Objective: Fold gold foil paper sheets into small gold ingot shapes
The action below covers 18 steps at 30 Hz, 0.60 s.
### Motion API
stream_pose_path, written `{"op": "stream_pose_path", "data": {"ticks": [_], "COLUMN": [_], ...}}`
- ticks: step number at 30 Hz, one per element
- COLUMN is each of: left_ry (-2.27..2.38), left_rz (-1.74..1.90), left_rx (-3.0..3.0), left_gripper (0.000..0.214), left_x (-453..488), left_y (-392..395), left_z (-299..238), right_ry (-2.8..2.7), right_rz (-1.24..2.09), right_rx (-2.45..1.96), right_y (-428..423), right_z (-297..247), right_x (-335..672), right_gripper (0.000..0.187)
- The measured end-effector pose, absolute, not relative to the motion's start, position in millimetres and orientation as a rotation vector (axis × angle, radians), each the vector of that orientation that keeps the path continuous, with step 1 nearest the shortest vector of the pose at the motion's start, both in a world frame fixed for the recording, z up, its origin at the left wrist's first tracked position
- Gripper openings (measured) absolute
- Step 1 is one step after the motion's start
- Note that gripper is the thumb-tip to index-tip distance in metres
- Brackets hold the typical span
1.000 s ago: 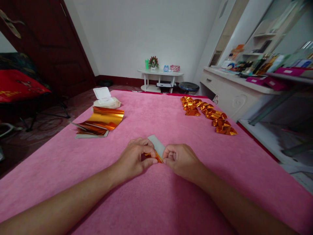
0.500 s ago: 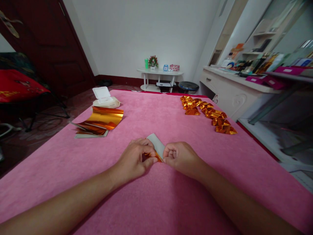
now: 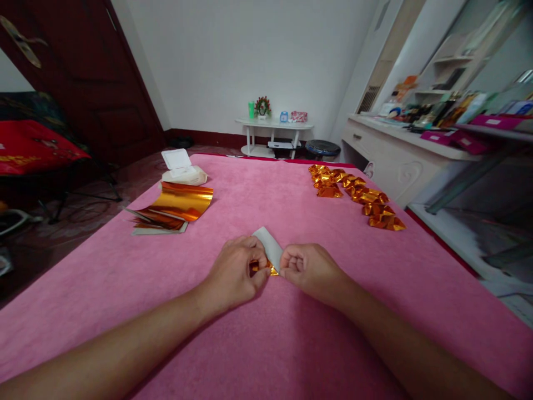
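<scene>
Between my two hands, low over the pink cloth (image 3: 258, 333), is a piece of gold foil paper (image 3: 268, 244) with its pale grey backing showing and a gold folded edge at the bottom. My left hand (image 3: 241, 266) pinches the folded gold part between thumb and fingers, which partly cover it. With curled fingers and the thumb pressed in, my right hand (image 3: 306, 269) grips the paper's lower right corner. The paper's upper end sticks out beyond my left fingers.
A stack of gold foil sheets (image 3: 183, 201) lies at the left, before an open-lidded white pack (image 3: 189, 175). Several folded gold foil pieces (image 3: 362, 194) sit in rows at the right. Beyond the table are a small white table (image 3: 275, 123), a round stool (image 3: 322, 148) and a dresser (image 3: 387, 147).
Both hands keep hold of the paper with hardly any movement. The gold fold at its lower edge looks slightly flatter and brighter. The whole view has shifted a little.
</scene>
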State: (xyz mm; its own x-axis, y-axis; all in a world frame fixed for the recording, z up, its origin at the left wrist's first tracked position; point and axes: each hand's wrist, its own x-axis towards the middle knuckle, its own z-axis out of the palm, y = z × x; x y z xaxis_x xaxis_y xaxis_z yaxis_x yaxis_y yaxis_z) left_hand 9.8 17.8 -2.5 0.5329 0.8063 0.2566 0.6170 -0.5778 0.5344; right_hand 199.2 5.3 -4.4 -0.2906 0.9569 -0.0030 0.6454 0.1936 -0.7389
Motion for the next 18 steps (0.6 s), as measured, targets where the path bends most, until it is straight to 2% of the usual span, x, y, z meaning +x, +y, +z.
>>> {"op": "stream_pose_path", "data": {"ticks": [4, 9, 18], "left_ry": [1.169, 1.174, 1.156], "left_rz": [0.686, 0.684, 0.696], "left_rx": [2.381, 2.355, 2.309], "left_gripper": [0.011, 0.012, 0.015], "left_x": [11, 11, 9], "left_y": [18, 19, 20], "left_z": [-1, -2, -4], "right_ry": [-1.967, -2.063, -2.287], "right_rz": [0.903, 0.745, 0.452], "right_rx": [-1.374, -1.246, -1.112], "right_y": [1, -4, -11], "right_z": [-9, -13, -9], "right_x": [202, 206, 207], "right_gripper": [0.012, 0.023, 0.030]}}
